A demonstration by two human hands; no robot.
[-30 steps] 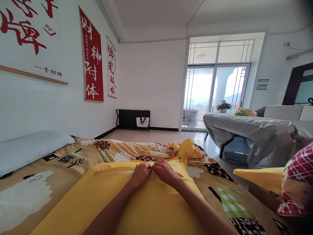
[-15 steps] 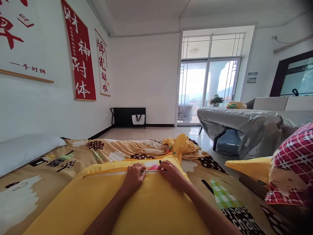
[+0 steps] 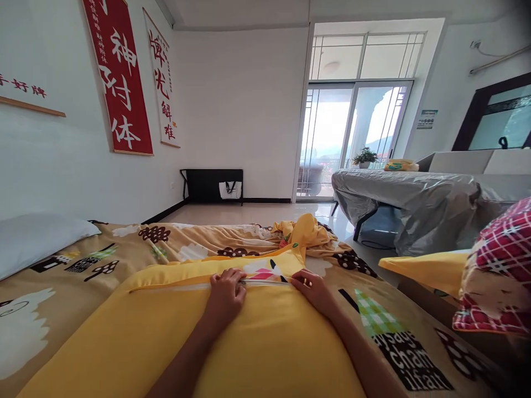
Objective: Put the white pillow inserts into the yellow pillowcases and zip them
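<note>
A big yellow pillow (image 3: 232,337) lies in front of me on a tan patterned bedspread (image 3: 136,246). A zipper (image 3: 265,282) runs along its far edge. My left hand (image 3: 226,293) presses on the pillowcase at the zipper line, fingers curled on the fabric. My right hand (image 3: 313,290) is pinched at the zipper's right end, apparently on the small pull. Between my hands the opening shows a patterned inner pillow.
A white pillow (image 3: 37,240) lies at the far left by the wall. A crumpled yellow cloth (image 3: 305,235) sits beyond the pillow. At right are a yellow cushion (image 3: 427,271), a red checked cloth (image 3: 498,265) and a plastic-covered table (image 3: 415,193).
My right hand has slid right along the zipper, away from the left hand, and the gap between them has widened. The view has tilted down a little.
</note>
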